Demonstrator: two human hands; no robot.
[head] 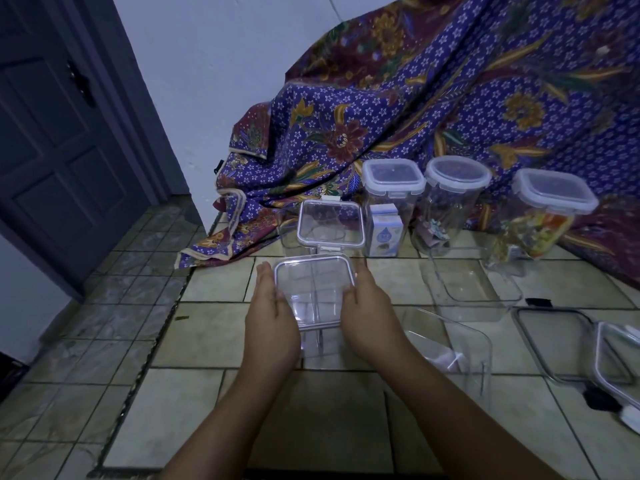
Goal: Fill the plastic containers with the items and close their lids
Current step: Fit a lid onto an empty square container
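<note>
Purple floral cloth (450, 109) — beige tiles (214, 334)

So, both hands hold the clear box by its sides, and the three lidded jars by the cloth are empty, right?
No. In the head view the left jar holds a small carton, and the middle jar and right jar hold items too, so none is empty. The rest is right.
</note>
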